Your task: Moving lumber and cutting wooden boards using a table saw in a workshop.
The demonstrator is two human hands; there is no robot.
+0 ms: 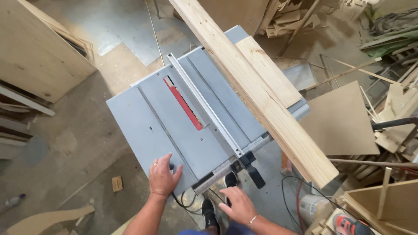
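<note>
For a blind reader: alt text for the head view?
A left hand rests flat on a grey table saw; the right hand hovers by its fence lock. A long plank lies across the saw's right side.

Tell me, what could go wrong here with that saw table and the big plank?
The long plank lies across the saw table and sticks far past its edge, so it might tip or slide off if bumped. The left hand rests on the table top, in line with the red blade insert; if the saw ran, that could be dangerous. The cable loops on the floor beside the feet, so it could trip someone.
</note>
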